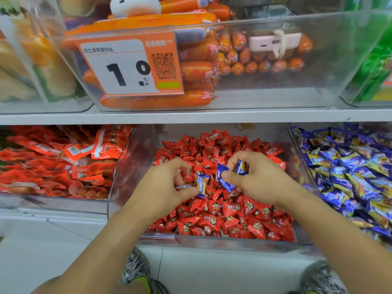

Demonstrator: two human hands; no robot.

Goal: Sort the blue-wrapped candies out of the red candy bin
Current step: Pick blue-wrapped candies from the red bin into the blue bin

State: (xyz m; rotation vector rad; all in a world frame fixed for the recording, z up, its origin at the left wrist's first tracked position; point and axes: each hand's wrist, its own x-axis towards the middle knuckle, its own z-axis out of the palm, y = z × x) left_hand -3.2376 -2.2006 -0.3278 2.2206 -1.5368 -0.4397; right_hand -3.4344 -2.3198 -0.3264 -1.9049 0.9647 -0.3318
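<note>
A clear bin (123, 166) on the lower shelf is filled with red-wrapped candies (229, 211). Both hands hover over its middle. My left hand (163, 185) pinches a blue-wrapped candy (202, 184) between thumb and fingertips, with a second blue wrapper end showing by its thumb. My right hand (256, 177) holds two blue-wrapped candies, one (223, 177) under the thumb and another (241, 167) tucked in the curled fingers.
To the right stands a bin of blue-wrapped candies (347, 175). On the left lies a bin of red snack packets (59, 164). The shelf above carries a clear bin of orange sausages (197, 66) with a price tag (129, 64). My shoes show below on the white floor.
</note>
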